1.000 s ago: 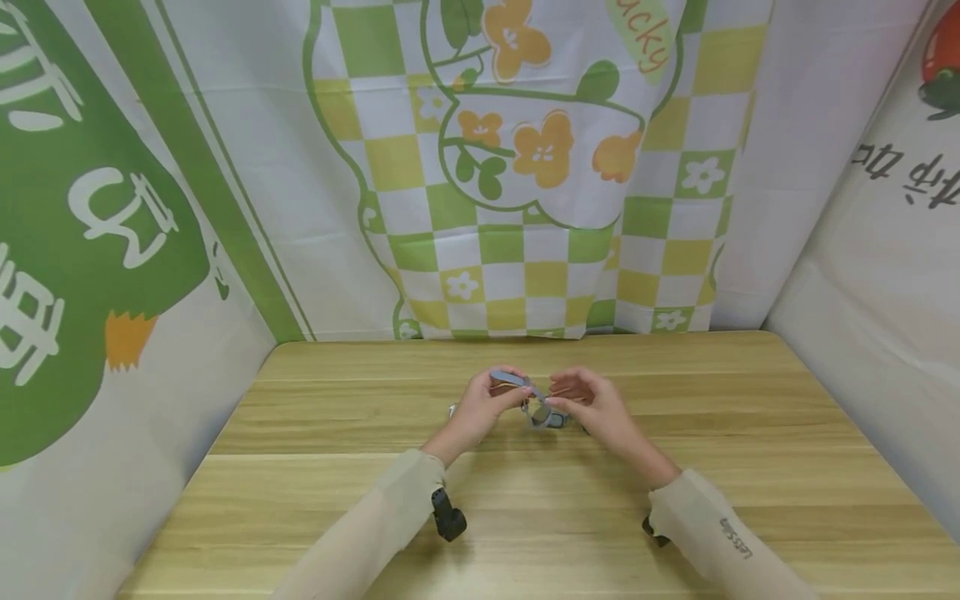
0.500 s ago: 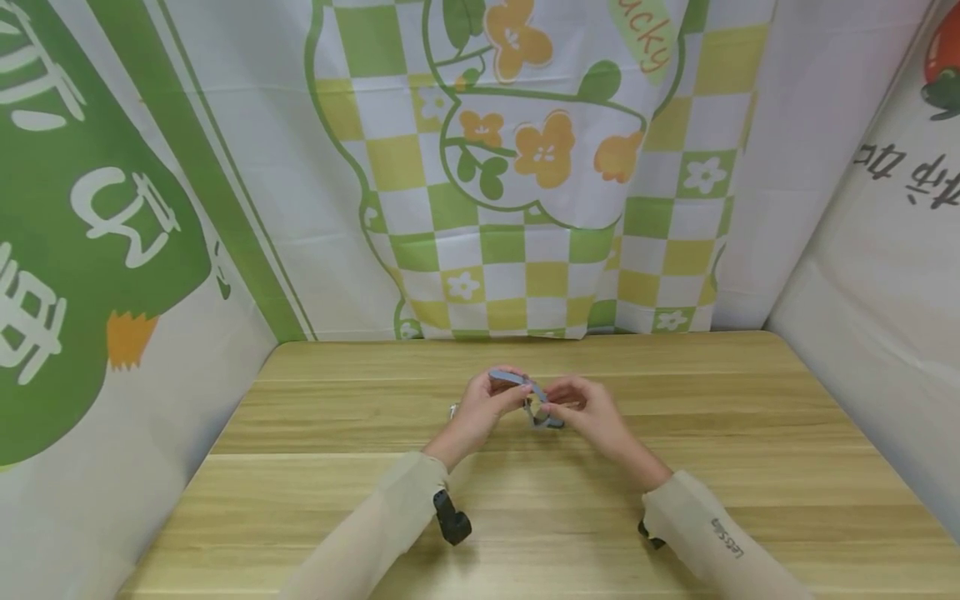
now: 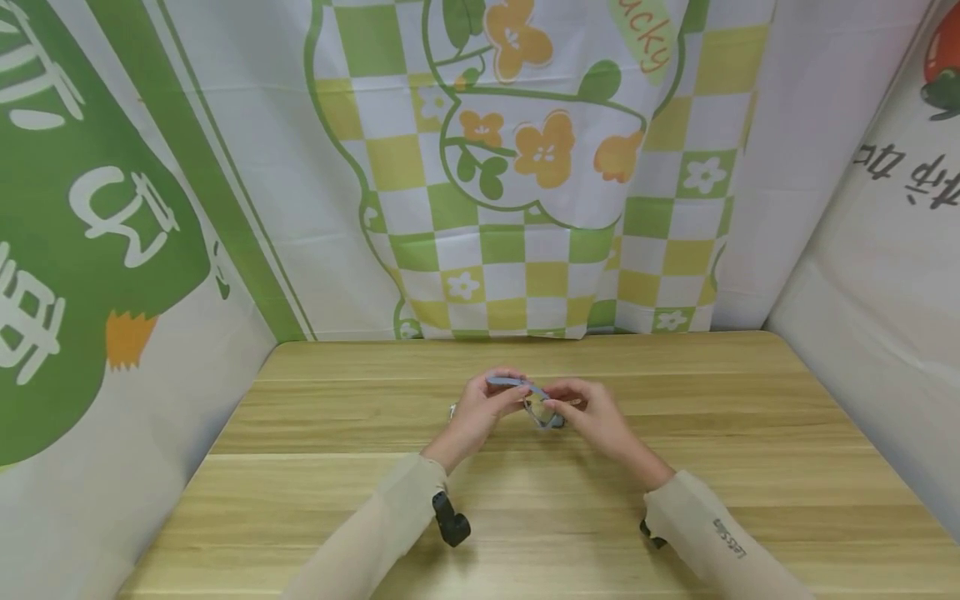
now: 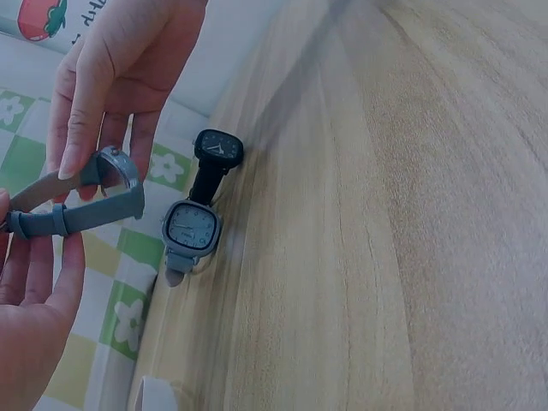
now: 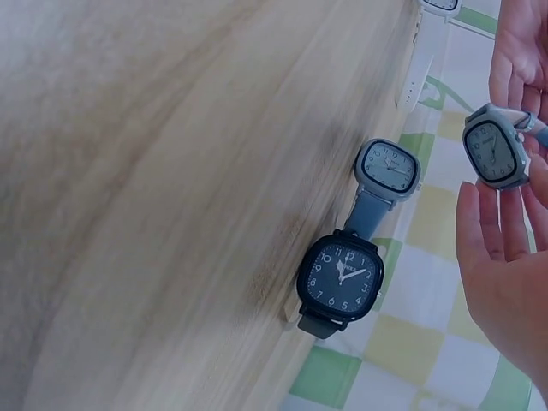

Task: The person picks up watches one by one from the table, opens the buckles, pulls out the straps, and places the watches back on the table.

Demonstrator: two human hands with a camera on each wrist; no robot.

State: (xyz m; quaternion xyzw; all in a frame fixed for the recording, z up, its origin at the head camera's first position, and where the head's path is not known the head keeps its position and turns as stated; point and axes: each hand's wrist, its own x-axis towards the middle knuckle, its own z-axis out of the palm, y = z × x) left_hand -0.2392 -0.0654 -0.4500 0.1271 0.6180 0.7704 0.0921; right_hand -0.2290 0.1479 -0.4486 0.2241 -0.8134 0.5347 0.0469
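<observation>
Near the centre of the head view, just below the curtain's hem, a grey-blue wristwatch with a rounded-square case and a smooth, leather-like strap [image 5: 492, 152] is held up in both hands. The left hand [image 3: 474, 408] grasps the strap, thumb on top and fingers beneath. The right hand [image 3: 602, 415] pinches the watch from the other side, its thumb near where strap meets case. In the left wrist view, at the left of the frame, the strap bends round like a loop with two narrow keepers along it; the left edge cuts off the end, so I cannot tell whether it is buckled.

In the middle of the right wrist view, a second grey-blue watch with a pale rounded-square dial [image 5: 390, 167] lies above a black watch with a rounded-square case and white numerals [image 5: 340, 276] (whether they touch I cannot tell). A white strap [image 5: 419, 73] shows at the top of that frame, with part of a white-cased dial above it. The pale, wood-grained tabletop [image 3: 525, 517] fills the lower half of the head view; a green, yellow and white checked curtain with orange flowers [image 3: 502, 250] hangs at upper centre.
</observation>
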